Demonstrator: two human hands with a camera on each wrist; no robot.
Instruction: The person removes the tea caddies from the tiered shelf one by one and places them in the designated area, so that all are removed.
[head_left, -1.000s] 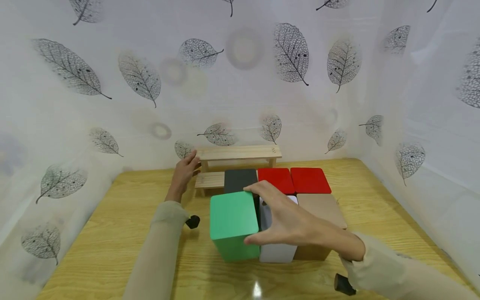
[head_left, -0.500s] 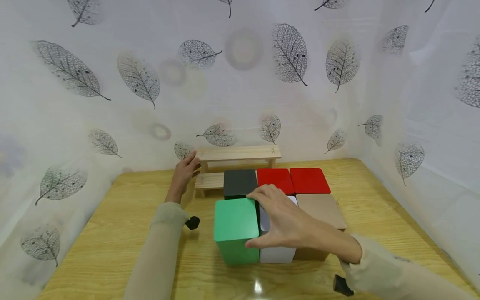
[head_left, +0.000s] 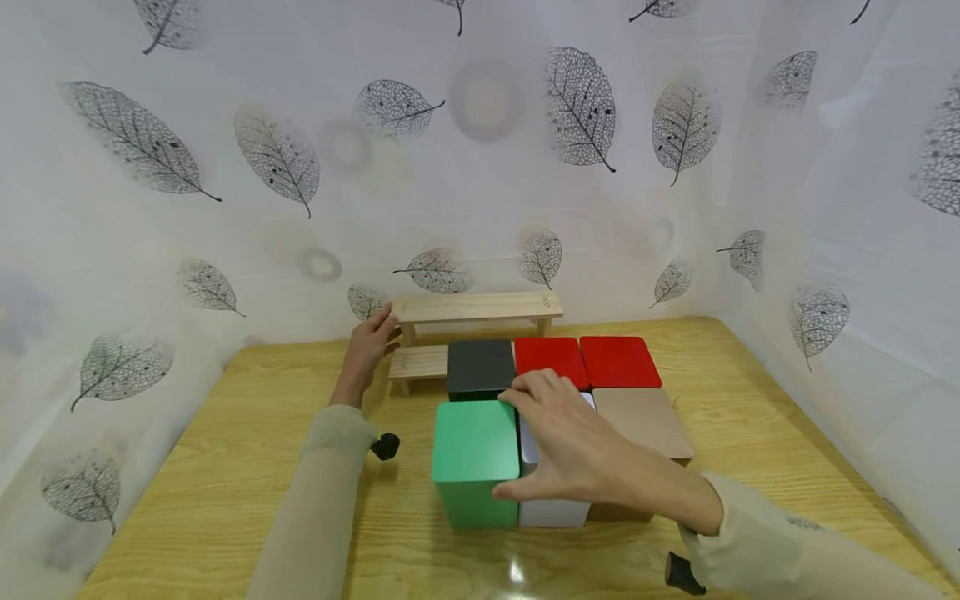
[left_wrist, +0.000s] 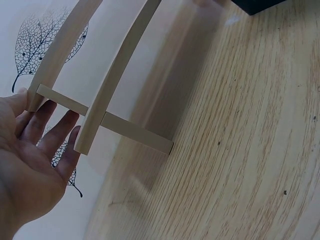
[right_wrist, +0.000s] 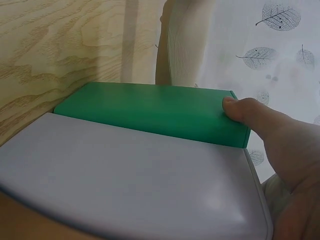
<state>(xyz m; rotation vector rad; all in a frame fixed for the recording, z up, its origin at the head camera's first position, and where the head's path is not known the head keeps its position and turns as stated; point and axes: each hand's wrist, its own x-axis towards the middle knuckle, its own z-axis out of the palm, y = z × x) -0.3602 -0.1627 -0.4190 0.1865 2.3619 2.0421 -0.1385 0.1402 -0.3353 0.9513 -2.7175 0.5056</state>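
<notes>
My right hand (head_left: 573,437) holds a green box (head_left: 476,442) near its top, thumb on the front face and fingers towards the back. In the right wrist view the thumb presses the green side, close beside a white box (right_wrist: 130,165). That white box (head_left: 555,510) stands at the green one's right, partly hidden under my hand. At the back, my left hand (head_left: 367,346) holds the left end of a two-step wooden stand (head_left: 480,308). The left wrist view shows the fingers under the upper step's end, with the thumb at its outer edge.
Behind the green box stands a black box (head_left: 481,363). Two red boxes (head_left: 551,360) follow to its right, and a brown box (head_left: 641,417) stands before them. The wood-grain table (head_left: 247,467) meets a leaf-print curtain (head_left: 480,167) at the back and sides.
The green box has moved down and slightly right with my right hand, now upright against the white box. My left hand and the wooden stand have stayed put.
</notes>
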